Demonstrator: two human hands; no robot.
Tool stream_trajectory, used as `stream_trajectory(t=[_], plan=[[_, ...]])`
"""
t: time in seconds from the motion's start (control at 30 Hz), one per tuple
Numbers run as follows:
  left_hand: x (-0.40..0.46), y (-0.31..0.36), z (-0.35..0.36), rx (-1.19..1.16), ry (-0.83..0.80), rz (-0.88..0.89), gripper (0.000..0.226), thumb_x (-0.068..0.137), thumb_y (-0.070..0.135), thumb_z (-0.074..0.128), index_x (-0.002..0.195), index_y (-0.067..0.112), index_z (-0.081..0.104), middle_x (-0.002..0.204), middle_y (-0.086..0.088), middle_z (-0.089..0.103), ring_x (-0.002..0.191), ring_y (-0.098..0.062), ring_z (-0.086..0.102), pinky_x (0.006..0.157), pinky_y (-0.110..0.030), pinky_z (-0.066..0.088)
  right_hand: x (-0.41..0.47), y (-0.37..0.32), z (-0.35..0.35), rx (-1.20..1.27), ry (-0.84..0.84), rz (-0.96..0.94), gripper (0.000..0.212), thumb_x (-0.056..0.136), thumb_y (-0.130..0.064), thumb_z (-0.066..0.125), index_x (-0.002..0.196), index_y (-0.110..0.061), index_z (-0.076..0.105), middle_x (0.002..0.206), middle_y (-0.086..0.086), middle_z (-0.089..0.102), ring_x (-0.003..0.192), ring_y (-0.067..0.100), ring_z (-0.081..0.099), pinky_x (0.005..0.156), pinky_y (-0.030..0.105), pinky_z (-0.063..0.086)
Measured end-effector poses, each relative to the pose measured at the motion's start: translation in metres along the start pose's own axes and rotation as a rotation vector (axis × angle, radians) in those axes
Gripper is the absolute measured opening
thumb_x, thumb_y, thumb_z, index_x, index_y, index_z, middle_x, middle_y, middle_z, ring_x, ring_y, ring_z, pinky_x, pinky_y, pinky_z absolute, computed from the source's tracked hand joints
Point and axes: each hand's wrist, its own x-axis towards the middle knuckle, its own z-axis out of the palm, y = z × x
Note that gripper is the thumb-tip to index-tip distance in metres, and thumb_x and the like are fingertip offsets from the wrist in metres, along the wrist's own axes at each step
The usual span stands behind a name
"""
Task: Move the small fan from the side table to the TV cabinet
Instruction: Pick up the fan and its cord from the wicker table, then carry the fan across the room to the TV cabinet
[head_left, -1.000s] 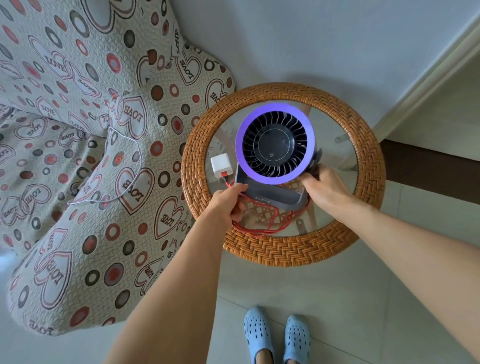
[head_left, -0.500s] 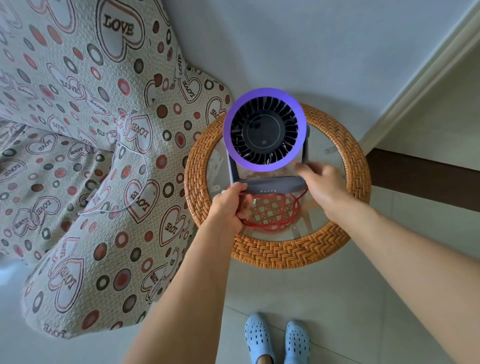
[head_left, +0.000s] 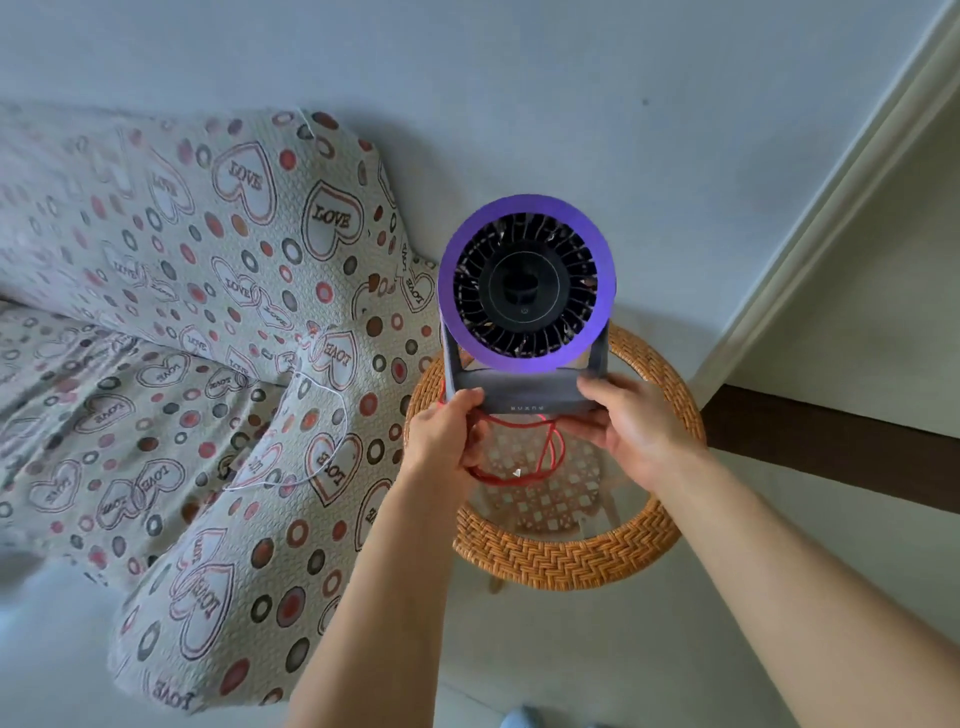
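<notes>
**Desk:** What fills the frame, from the biggest thing down?

**Operator:** I see a pale wall (head_left: 571, 78) across the top, with a white door frame (head_left: 852, 208) running diagonally down the right side. A sofa cover (head_left: 171, 322) printed with hearts, dots and the word LOVE takes up the left half, and a thin white cable (head_left: 332, 431) loops over it at centre left. A round wicker side table (head_left: 561, 556) with a glass top sits just right of centre, beside the sofa.

**Desk:** And the fan?

**Operator:** The small fan (head_left: 525, 283) is in the air at centre frame, above the far edge of the table and clear of the glass. It stands upright, purple ring and dark grille facing my camera, on a grey U-shaped stand. A red cord (head_left: 545, 447) hangs from under the base in loops over the glass.

**Desk:** The hands?

**Operator:** Both grip the fan's base. The left hand (head_left: 447, 431) is closed around the base's left corner, with part of the red cord running through its fingers. The right hand (head_left: 634, 421) clasps the right corner, thumb on top of the base. A blue shoe (head_left: 519, 719) shows at the bottom edge.
</notes>
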Motion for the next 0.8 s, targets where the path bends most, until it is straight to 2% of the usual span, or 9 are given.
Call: stream_trajectory(t=[0.1,0.2,0.3,0.37,0.47,0.53,0.6,0.7,0.8], plan=[[-0.029,0.026,0.002,0.003,-0.038,0.048,0.025,0.090,0.010,0.061,0.069,0.011,0.048,0.042,-0.003,0.048,0.030,-0.009,0.032,0.029,-0.014,0.020,-0.023,-0.023,0.012,0.014,-0.008,-0.055,0.022,0.092,-0.005,0.058,0.113,-0.002,0.064,0.109,0.021,0.068,0.092,0.032,0.070,0.068,0.036,0.057],[-0.055,0.048,0.004,-0.027,-0.048,0.092,0.024,0.090,0.008,0.059,0.069,0.011,0.048,0.040,-0.001,0.046,0.032,-0.009,0.033,0.028,-0.014,0.020,-0.044,-0.040,0.026,-0.109,0.027,-0.154,0.016,0.092,-0.015,0.057,0.105,-0.017,0.067,0.108,0.011,0.070,0.095,0.028,0.068,0.072,0.035,0.052],[-0.078,0.067,0.002,-0.075,-0.040,0.137,0.024,0.090,0.005,0.058,0.069,0.011,0.048,0.040,0.000,0.046,0.031,-0.007,0.035,0.028,-0.013,0.020,-0.063,-0.052,0.039,-0.166,0.050,-0.212,0.009,0.092,-0.026,0.057,0.094,-0.030,0.064,0.106,0.000,0.066,0.098,0.020,0.059,0.080,0.041,0.050],[-0.092,0.077,-0.001,-0.084,-0.044,0.155,0.024,0.090,0.005,0.057,0.069,0.010,0.049,0.040,0.000,0.046,0.031,-0.007,0.035,0.028,-0.013,0.020,-0.073,-0.059,0.048,-0.173,0.046,-0.217,0.006,0.092,-0.031,0.057,0.092,-0.035,0.060,0.107,-0.005,0.063,0.107,0.024,0.056,0.093,0.051,0.046],[-0.109,0.091,-0.007,-0.091,-0.037,0.172,0.027,0.091,0.006,0.057,0.066,0.010,0.048,0.038,-0.001,0.046,0.028,-0.008,0.032,0.029,-0.012,0.021,-0.089,-0.070,0.062,-0.134,0.008,-0.204,0.006,0.093,-0.035,0.056,0.097,-0.040,0.058,0.116,-0.006,0.060,0.114,0.025,0.052,0.092,0.056,0.041],[-0.121,0.099,-0.011,-0.120,-0.034,0.176,0.027,0.091,0.005,0.056,0.065,0.010,0.047,0.038,-0.001,0.045,0.028,-0.008,0.031,0.029,-0.012,0.020,-0.097,-0.075,0.070,-0.140,-0.024,-0.193,0.022,0.094,-0.039,0.055,0.116,-0.039,0.053,0.131,-0.002,0.055,0.118,0.024,0.052,0.088,0.056,0.042],[-0.132,0.104,-0.015,-0.143,-0.027,0.181,0.026,0.091,0.005,0.056,0.066,0.009,0.047,0.040,-0.002,0.045,0.030,-0.009,0.032,0.028,-0.014,0.019,-0.102,-0.080,0.077,-0.166,-0.045,-0.175,0.037,0.093,-0.043,0.053,0.130,-0.037,0.048,0.138,-0.001,0.050,0.121,0.024,0.051,0.090,0.057,0.045],[-0.148,0.111,-0.022,-0.176,-0.008,0.186,0.024,0.091,0.004,0.056,0.069,0.009,0.047,0.040,-0.002,0.045,0.029,-0.007,0.032,0.028,-0.015,0.018,-0.111,-0.085,0.087,-0.156,-0.095,-0.120,0.046,0.092,-0.046,0.054,0.136,-0.036,0.043,0.147,0.001,0.042,0.128,0.028,0.046,0.095,0.063,0.042],[-0.162,0.113,-0.031,-0.190,-0.001,0.189,0.020,0.092,0.007,0.056,0.073,0.008,0.049,0.043,-0.001,0.045,0.028,-0.007,0.030,0.032,-0.019,0.021,-0.119,-0.087,0.095,-0.133,-0.183,-0.023,0.072,0.084,-0.057,0.059,0.146,-0.031,0.032,0.157,0.007,0.028,0.136,0.039,0.037,0.095,0.072,0.035]])
